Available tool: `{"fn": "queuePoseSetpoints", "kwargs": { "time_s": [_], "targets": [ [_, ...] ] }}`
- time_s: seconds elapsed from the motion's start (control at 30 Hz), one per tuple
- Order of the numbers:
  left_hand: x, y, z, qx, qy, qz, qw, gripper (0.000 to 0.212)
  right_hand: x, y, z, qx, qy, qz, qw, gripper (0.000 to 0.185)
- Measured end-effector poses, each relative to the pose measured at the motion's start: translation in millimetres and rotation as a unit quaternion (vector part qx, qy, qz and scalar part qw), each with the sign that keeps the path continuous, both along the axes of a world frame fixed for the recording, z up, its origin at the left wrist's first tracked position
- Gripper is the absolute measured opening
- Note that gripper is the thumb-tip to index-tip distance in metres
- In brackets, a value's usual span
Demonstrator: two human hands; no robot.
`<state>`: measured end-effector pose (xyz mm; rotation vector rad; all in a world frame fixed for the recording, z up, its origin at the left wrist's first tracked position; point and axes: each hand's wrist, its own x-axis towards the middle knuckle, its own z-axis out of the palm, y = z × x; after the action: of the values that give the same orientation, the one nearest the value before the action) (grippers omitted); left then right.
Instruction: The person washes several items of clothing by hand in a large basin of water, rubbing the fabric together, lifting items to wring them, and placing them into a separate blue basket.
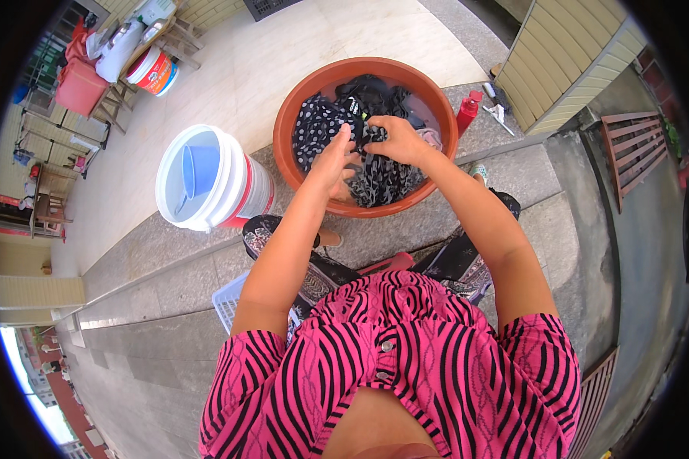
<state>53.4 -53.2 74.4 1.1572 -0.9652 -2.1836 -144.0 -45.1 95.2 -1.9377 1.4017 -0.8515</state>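
In front of me stands a round terracotta-coloured basin (363,211) with wet clothes in water. My left hand (334,163) is over its near left part, palm turned inward and fingers apart, nothing seen in its grasp. My right hand (399,140) is bent over the middle of the clothes, thumb and fingers apart at the cloth; whether it pinches any is unclear. Below both hands bunches a black-and-grey patterned garment (387,181). A black polka-dot cloth (316,129) lies at the left, and dark fabric (370,92) at the back. Pale pink cloth (430,137) shows by the right wall.
A white bucket (247,189) holding a blue scoop (198,172) stands left of the basin. At the right are a red pump bottle (468,112) and a brush (498,119). A light-blue plastic basket (227,301) sits by my left leg. Stone step edges run beneath.
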Motion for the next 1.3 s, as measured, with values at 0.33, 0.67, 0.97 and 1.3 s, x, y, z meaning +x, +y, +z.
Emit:
{"fn": "queuePoseSetpoints", "kwargs": {
  "time_s": [0.33,0.67,0.97,1.3],
  "targets": [
    [-0.2,-4.0,-34.0,-0.443,-0.128,0.094,0.882,0.119,49.7,-34.6,233.7,-0.365,-0.185,0.008,0.913,0.021],
    [-61.8,-29.5,3.4,-0.416,-0.196,0.075,0.885,0.031,16.8,-9.1,271.1,-0.353,-0.208,-0.057,0.91,0.018],
    [-18.0,-28.8,-39.0,-0.24,-0.243,0.031,0.939,0.077,-70.8,-36.5,2.1,-0.054,0.089,-0.124,0.987,0.08],
    [-18.9,-11.8,-49.7,0.004,0.066,0.082,0.994,0.074,16.5,-5.6,-30.2,0.108,0.02,0.036,0.993,0.107]
  ]
}}
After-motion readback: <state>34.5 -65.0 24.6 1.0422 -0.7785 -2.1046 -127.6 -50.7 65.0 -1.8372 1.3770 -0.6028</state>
